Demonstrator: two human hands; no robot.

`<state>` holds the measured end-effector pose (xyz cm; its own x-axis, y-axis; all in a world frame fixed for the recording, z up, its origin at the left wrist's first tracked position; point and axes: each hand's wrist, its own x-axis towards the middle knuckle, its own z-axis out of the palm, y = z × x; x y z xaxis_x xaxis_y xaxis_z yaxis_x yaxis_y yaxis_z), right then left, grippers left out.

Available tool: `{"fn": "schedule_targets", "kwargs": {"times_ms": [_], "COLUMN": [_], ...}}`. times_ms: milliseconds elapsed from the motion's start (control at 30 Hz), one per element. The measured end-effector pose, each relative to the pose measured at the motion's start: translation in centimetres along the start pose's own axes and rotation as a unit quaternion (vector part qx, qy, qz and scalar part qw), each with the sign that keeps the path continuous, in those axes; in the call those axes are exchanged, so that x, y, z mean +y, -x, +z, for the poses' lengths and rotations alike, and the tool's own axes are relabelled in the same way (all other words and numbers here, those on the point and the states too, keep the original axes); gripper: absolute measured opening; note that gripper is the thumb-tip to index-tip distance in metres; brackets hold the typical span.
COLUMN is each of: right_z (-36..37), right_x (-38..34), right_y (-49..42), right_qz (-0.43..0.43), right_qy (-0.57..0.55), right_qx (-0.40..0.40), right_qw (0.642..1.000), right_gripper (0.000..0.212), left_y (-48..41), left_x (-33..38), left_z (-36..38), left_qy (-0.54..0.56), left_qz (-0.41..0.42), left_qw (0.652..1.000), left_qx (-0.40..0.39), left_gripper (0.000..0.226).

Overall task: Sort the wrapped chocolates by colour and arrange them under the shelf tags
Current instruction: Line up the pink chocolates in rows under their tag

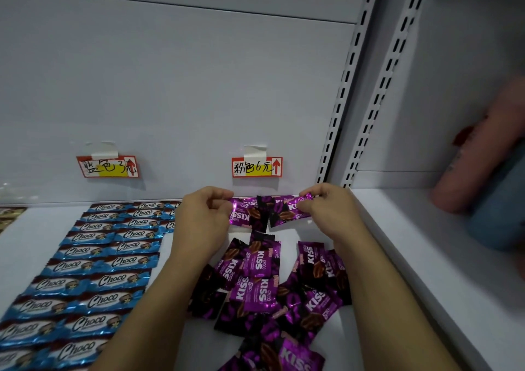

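Pinching a purple KISS chocolate [241, 214] by its left end, the left hand [203, 217] is holding it at the back of the white shelf [403, 257], just under the right tag [257, 167]. The right hand [329, 211] is pinching a second purple chocolate [288, 211] beside it, the two wrappers touching. A loose purple heap [270, 288] is lying nearer, while blue Choco bars [99, 260] are lying in two neat columns below the left tag [108, 167].

L hand [203, 214] pinches L choc [245, 215]; R hand [326, 209] pinches R choc [287, 211]; forearms extended fwd
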<state>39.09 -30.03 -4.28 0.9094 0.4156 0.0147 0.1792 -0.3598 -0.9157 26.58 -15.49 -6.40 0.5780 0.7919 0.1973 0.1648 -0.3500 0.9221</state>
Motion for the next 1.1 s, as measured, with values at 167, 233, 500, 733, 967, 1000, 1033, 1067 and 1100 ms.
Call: {"fn": "schedule_targets", "kwargs": {"times_ms": [167, 233, 500, 733, 967, 1000, 1033, 1067, 1100], "right_z": [-0.1, 0.0, 0.4, 0.3, 1.8, 1.9, 2.0, 2.0, 2.0], "right_x": [-0.3, -0.5, -1.5, -2.2, -3.0, -3.0, -3.0, -3.0, -3.0], "right_y": [0.2, 0.3, 1.4, 1.7, 2.7, 2.8, 2.7, 2.7, 2.7], "right_qz": [-0.011, -0.019, -0.068, -0.01, -0.03, -0.03, -0.031, -0.032, -0.035], "right_qy": [-0.017, -0.023, -0.116, -0.271, -0.258, -0.273, -0.29, -0.303, -0.308], "right_qx": [-0.015, -0.02, -0.104, -0.074, -0.156, -0.156, -0.155, -0.152, -0.148], "right_qw": [1.0, 0.999, 0.985, 0.96, 0.953, 0.949, 0.944, 0.94, 0.939], "right_gripper": [0.008, 0.008, 0.006, 0.012, 0.015, 0.015, 0.016, 0.016, 0.017], "left_y": [0.0, 0.0, 0.4, 0.0, 0.7, 0.7, 0.8, 1.0, 1.2], "left_x": [0.0, 0.0, 1.3, 0.9, 2.2, 2.5, 2.7, 2.7, 2.7], "left_z": [-0.1, -0.1, 0.1, -0.2, -0.3, -0.3, -0.2, 0.0, 0.2], "left_qy": [0.015, 0.031, 0.242, 0.303, 0.362, 0.399, 0.429, 0.447, 0.448], "left_qz": [-0.005, 0.003, -0.044, -0.125, -0.117, -0.137, -0.16, -0.184, -0.21], "left_qw": [1.0, 0.999, 0.969, 0.944, 0.925, 0.907, 0.889, 0.875, 0.867], "left_qx": [0.013, 0.024, 0.012, 0.05, 0.006, -0.004, -0.014, -0.03, -0.056], "left_gripper": [0.013, 0.014, 0.014, 0.021, 0.026, 0.032, 0.037, 0.04, 0.043]}}
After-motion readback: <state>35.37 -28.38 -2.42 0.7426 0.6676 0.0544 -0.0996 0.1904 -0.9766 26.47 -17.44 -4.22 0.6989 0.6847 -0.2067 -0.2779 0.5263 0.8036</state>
